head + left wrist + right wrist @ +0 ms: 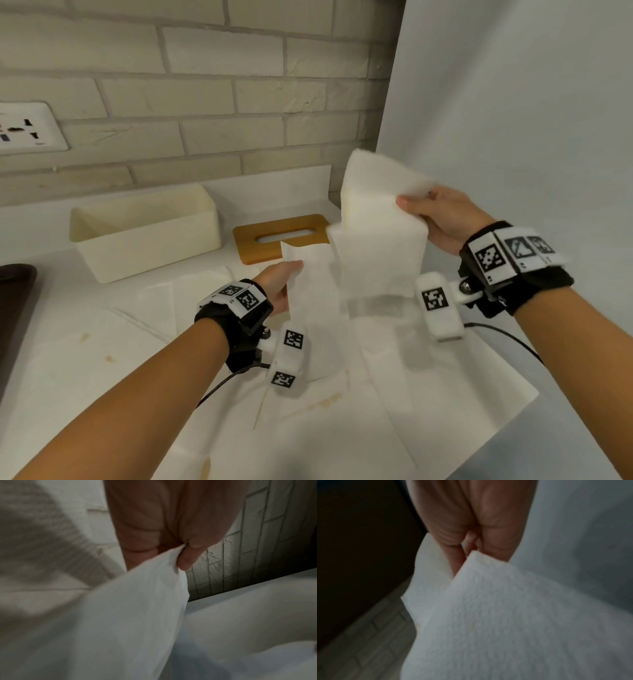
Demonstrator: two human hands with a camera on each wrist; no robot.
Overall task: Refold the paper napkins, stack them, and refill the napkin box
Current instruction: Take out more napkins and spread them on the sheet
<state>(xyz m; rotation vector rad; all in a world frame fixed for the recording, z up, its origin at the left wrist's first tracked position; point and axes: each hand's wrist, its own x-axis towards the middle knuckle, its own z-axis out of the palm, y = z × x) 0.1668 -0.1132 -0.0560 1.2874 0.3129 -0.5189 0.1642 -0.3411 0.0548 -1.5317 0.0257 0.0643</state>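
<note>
A white paper napkin (pixel 376 240) hangs in the air between my hands, above the counter. My right hand (pixel 442 216) pinches its upper right part; the right wrist view shows the fingers (pixel 458 555) closed on the napkin (pixel 496 615). My left hand (pixel 281 284) pinches the lower left edge, thumb (pixel 188 555) against the napkin (pixel 128 615). Several unfolded napkins (pixel 342 411) lie spread on the counter below. The cream napkin box (pixel 144 233) stands open at the back left. Its wooden lid (pixel 274 240) with a slot lies flat beside it, partly hidden by the napkin.
A brick wall (pixel 205 85) with a socket plate (pixel 27 126) runs behind the counter. A white panel (pixel 513 120) closes the right side. A dark object (pixel 13 291) sits at the left edge. Brownish stains (pixel 325 401) mark some napkins.
</note>
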